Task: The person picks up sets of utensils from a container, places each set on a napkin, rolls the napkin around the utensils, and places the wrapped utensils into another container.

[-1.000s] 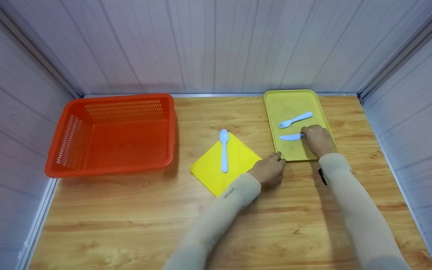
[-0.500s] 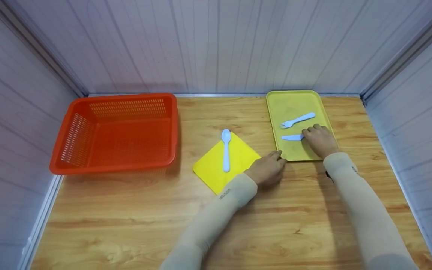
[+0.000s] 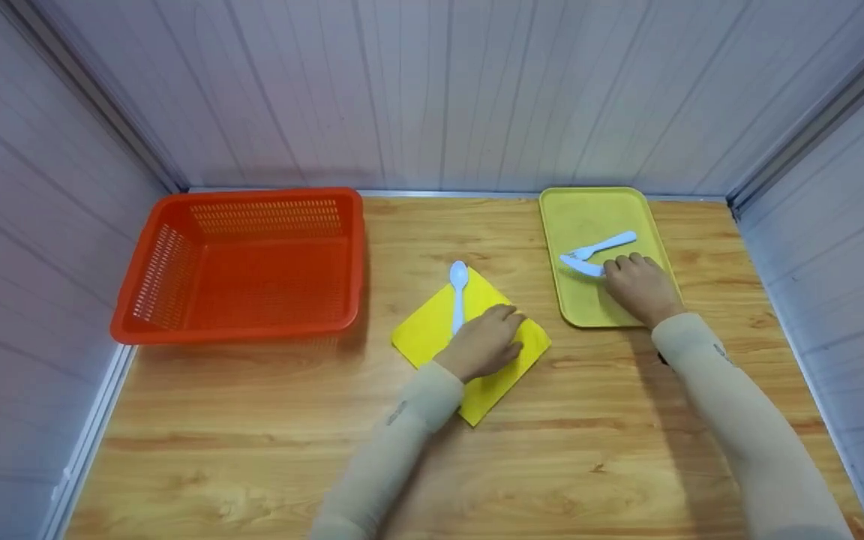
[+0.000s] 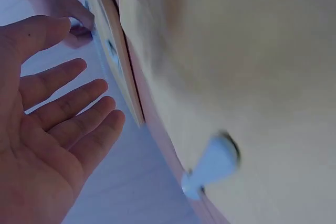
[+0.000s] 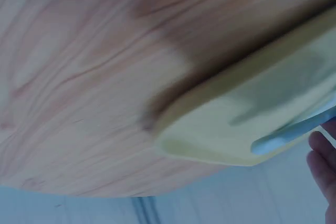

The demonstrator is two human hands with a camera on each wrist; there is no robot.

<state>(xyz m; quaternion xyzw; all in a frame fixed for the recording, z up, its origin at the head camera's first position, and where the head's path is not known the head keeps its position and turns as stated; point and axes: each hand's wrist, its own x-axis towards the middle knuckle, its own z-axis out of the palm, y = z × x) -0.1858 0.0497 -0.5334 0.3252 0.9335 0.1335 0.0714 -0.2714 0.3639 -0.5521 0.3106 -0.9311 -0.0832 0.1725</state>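
Note:
My right hand (image 3: 638, 285) pinches a light-blue plastic knife (image 3: 582, 265) over the yellow tray (image 3: 612, 204). The blade points left and its tip overlaps the fork (image 3: 608, 244) in the head view; the grip is mostly hidden by the fingers. In the right wrist view the knife (image 5: 286, 137) slants above the tray floor. My left hand (image 3: 483, 341) hovers over the yellow napkin (image 3: 421, 334), fingers extended and palm bare in the left wrist view. A light-blue spoon (image 3: 459, 289) lies on the napkin, bowl past its far corner, handle end hidden by the left hand.
A red-orange plastic basket (image 3: 274, 289) with slotted sides stands at the left of the wooden table (image 3: 289, 450). Pale panel walls (image 3: 439, 97) enclose the back and both sides. The tray sits close to the back wall.
My left hand has moved from the tray's near corner leftward over the napkin. The knife has turned, its tip swinging toward the fork, still held by my right hand. The head view has shifted slightly.

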